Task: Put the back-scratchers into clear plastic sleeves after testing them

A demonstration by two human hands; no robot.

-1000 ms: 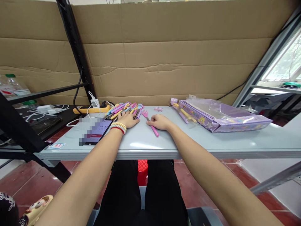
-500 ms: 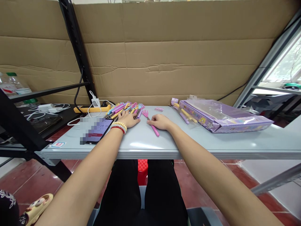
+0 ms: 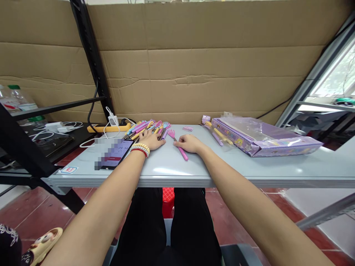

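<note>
Pink pronged tool (image 3: pixel 182 153) touches R hand (image 3: pixel 189 143); nr L hand (image 3: pixel 152 141).

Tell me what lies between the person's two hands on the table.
In the head view, a pink fork-shaped stick lies there, right against the right hand; bare tabletop separates it from the left hand.

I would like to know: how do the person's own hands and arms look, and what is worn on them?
The left hand and right hand wear no gloves; no sleeves show on the forearms. Around the left wrist is a pale yellow and whitish bracelet, beaded or twisted, with a thin red band. The right wrist shows nothing worn.
</note>
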